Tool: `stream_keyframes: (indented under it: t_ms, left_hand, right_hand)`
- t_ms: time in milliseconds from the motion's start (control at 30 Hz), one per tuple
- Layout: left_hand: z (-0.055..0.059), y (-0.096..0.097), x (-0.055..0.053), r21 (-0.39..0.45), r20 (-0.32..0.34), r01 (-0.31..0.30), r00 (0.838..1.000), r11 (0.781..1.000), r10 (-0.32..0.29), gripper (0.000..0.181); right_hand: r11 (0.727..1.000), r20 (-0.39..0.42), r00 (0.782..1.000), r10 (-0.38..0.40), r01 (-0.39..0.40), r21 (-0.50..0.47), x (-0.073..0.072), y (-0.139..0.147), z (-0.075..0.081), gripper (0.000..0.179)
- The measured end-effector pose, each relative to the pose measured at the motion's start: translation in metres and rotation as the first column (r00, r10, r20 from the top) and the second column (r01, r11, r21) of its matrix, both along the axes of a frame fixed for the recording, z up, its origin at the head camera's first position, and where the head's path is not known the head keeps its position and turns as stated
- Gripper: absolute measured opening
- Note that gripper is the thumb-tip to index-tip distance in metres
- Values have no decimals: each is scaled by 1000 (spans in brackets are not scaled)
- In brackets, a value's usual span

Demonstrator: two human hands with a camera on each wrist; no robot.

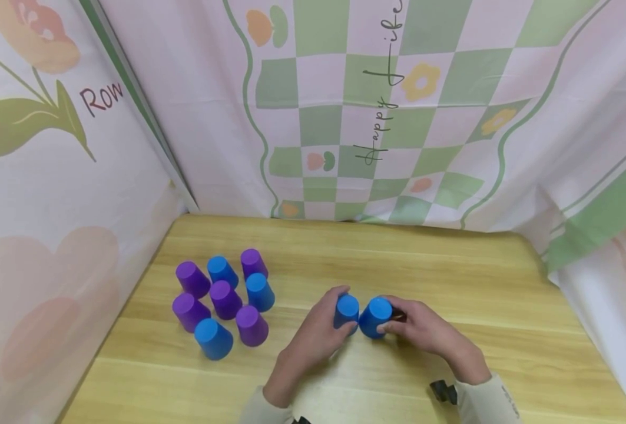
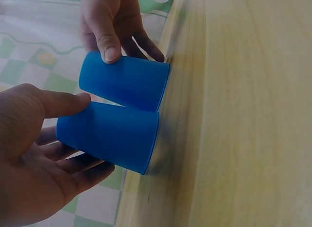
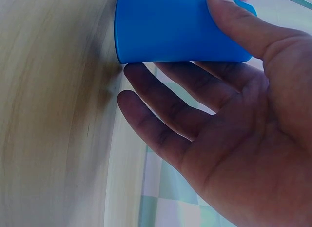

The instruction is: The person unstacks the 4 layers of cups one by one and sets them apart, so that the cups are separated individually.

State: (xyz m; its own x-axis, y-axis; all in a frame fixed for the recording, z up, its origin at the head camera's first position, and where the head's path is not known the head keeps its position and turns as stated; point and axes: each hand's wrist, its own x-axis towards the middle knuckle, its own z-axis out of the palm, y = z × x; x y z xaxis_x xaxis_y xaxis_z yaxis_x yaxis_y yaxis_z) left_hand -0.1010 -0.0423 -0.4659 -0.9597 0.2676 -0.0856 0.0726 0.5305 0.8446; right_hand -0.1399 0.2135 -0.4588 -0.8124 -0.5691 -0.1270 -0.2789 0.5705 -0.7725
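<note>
Two blue cups stand upside down side by side near the table's middle, rims at the tabletop. My left hand (image 1: 318, 330) holds the left blue cup (image 1: 347, 311), thumb on the near side and fingers around the far side. The right blue cup (image 1: 374, 319) is held between the thumb and fingers of my right hand (image 1: 426, 330). In the left wrist view the left cup (image 2: 109, 134) and the right cup (image 2: 126, 80) are very close along their sides. The right wrist view shows the thumb over the cup (image 3: 165, 29), with some fingertips along its other side.
To the left stands a loose group of upside-down cups, purple ones such as the purple cup (image 1: 225, 300) and blue ones such as the front blue cup (image 1: 214, 340). Patterned curtains (image 1: 371, 118) hang behind and beside the wooden table (image 1: 397, 388).
</note>
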Motion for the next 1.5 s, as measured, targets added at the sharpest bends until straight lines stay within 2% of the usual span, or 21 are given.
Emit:
stream_keyframes:
  t_ms: [233, 533, 1067, 1333, 1500]
  left_hand:
    - [-1, 0, 0, -3, -41, 4, 999, 1000, -4, 63]
    - [1, 1, 1, -12, -40, -4, 999, 1000, 3, 58]
    - [4, -3, 1, -16, -83, -16, 996, 1000, 15, 59]
    - [9, -6, 4, -17, -85, -20, 996, 1000, 19, 59]
    - [12, -9, 7, -5, -57, -34, 998, 999, 34, 58]
  right_hand:
    - [1000, -6, 1000, -5, 5, 8, 0, -1, 1, 43]
    - [1000, 2, 1000, -7, 7, 13, 1, -2, 3, 44]
    - [1000, 20, 1000, -15, 15, 15, 0, -2, 3, 45]
    - [1000, 13, 1000, -17, 17, 20, 0, -2, 1, 44]
    - [999, 5, 1000, -19, 18, 27, 0, -2, 1, 45]
